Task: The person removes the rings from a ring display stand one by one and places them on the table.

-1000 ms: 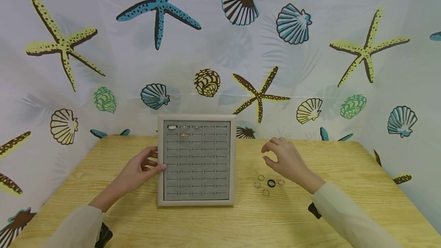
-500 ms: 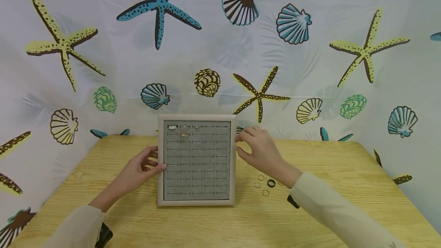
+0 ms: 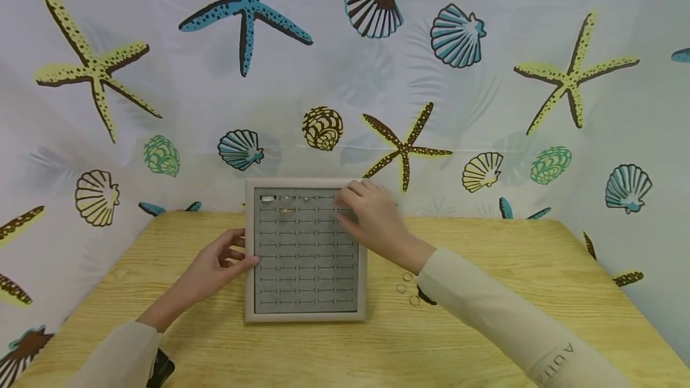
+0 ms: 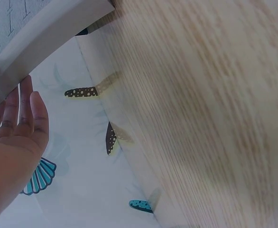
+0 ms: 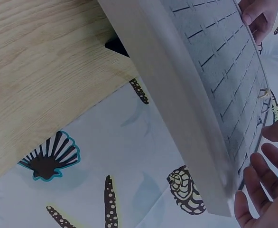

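A grey slotted ring display board (image 3: 305, 318) in a pale frame stands on the table. My left hand (image 3: 215, 265) grips its left edge, thumb on the front and fingers behind, as the left wrist view also shows. Over the board's top right corner is my right hand (image 3: 374, 214), thumb and index finger apart. In the right wrist view that hand (image 5: 267, 180) has spread fingers and nothing between them. A wide white ring (image 3: 268, 199), two thin silver rings (image 3: 287, 197) and, one row lower, a gold ring (image 3: 287, 210) sit in slots at the upper left.
Loose thin rings (image 3: 407, 277) lie on the wooden table (image 3: 485, 250) right of the board, partly covered by the right sleeve (image 3: 485, 310). A white cloth (image 3: 323, 64) printed with starfish and shells hangs behind the table and along its sides.
My right hand has moved left from above the loose rings to the board's top right corner. Its sleeve now hides the black ring on the table. The left hand keeps its grip.
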{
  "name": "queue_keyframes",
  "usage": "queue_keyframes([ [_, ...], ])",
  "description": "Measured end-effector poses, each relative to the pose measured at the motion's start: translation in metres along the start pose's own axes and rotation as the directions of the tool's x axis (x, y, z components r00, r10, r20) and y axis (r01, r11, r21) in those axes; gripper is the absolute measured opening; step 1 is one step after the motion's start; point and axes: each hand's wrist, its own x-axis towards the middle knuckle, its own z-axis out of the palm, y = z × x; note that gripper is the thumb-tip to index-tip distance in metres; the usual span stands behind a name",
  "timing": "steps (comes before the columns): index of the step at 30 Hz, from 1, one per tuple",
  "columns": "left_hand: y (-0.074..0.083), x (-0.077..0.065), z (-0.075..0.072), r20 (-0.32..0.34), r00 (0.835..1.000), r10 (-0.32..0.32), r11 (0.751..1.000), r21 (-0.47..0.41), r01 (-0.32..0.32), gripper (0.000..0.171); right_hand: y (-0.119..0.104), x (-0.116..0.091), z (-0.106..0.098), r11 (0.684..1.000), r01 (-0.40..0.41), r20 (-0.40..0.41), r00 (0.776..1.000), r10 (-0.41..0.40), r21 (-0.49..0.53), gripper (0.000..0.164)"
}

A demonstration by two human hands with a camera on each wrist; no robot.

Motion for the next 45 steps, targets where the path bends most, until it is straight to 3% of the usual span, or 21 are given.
queue_keyframes([
  [12,0.000,0.000,-0.001,0.001,1.000,0.014,1.000,-0.003,-0.014,0.050,-0.014,0.023,0.017,0.999,-0.031,0.024,0.999,0.031,-0.008,0.011],
  [17,-0.001,0.000,-0.001,0.000,1.000,0.013,1.000,-0.002,-0.013,0.051,-0.019,0.027,0.023,0.999,-0.046,-0.011,0.999,0.046,-0.006,0.012],
  [29,0.001,-0.001,0.000,-0.002,1.000,0.014,1.000,0.006,-0.014,0.051,-0.024,0.030,0.041,0.987,-0.072,-0.135,0.989,0.053,-0.141,0.008],
  [45,0.002,0.000,0.000,-0.003,1.000,-0.017,0.999,0.030,0.017,0.054,-0.027,0.030,0.044,0.977,-0.111,-0.160,0.984,0.081,-0.183,0.005],
])
